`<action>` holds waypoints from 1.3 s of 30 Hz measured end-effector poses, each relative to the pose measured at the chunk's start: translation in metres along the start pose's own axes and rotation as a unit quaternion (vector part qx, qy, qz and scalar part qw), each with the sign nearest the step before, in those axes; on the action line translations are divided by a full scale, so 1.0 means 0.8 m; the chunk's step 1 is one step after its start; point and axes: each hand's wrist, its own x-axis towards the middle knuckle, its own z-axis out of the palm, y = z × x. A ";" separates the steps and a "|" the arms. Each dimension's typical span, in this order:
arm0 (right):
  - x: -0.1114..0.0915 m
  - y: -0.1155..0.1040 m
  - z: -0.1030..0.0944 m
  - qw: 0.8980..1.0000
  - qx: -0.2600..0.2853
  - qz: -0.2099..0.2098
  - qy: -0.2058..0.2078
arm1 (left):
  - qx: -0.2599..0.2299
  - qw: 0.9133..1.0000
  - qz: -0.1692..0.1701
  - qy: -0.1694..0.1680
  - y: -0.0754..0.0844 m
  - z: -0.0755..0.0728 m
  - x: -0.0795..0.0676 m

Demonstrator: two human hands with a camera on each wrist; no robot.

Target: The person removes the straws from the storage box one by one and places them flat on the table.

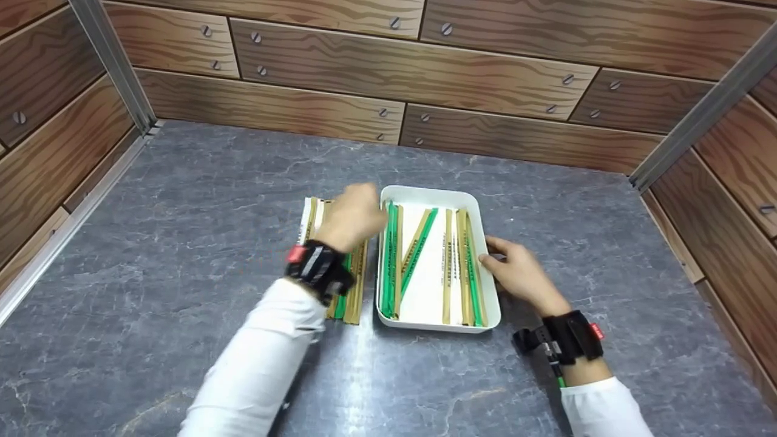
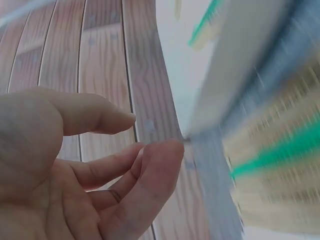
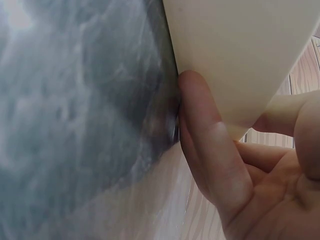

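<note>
A white rectangular tray (image 1: 440, 325) holds several slim wrapped sticks, tan ones (image 1: 448, 267) and green ones (image 1: 419, 255) with printed lettering. To its left lies a second group of tan and green wrapped sticks (image 1: 353, 291), partly covered by my left hand and wrist. My left hand (image 1: 355, 217) hovers over that group near the tray's left rim; the left wrist view shows its thumb and bent fingers (image 2: 160, 170) apart, with nothing between them. On the right side, my right hand (image 1: 516, 270) pinches the tray's wall (image 3: 240, 50), fingers outside and thumb over the rim.
The grey marbled tabletop (image 1: 182, 243) spreads around the tray. Wood-patterned panels (image 1: 340, 60) enclose the back and both sides, with metal posts (image 1: 115, 67) at the corners. White strips (image 1: 303, 221) show beside the left group of sticks.
</note>
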 end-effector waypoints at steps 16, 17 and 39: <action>0.002 0.001 0.000 1.000 -0.009 -0.011 -0.004 | 0.234 0.970 0.046 -0.050 0.070 0.105 0.022; 0.002 0.001 0.000 1.000 -0.008 -0.009 -0.005 | 0.239 0.969 0.044 -0.049 0.070 0.108 0.022; 0.001 0.003 -0.007 0.997 0.065 0.022 -0.032 | 0.170 0.983 0.024 -0.069 0.083 0.096 0.017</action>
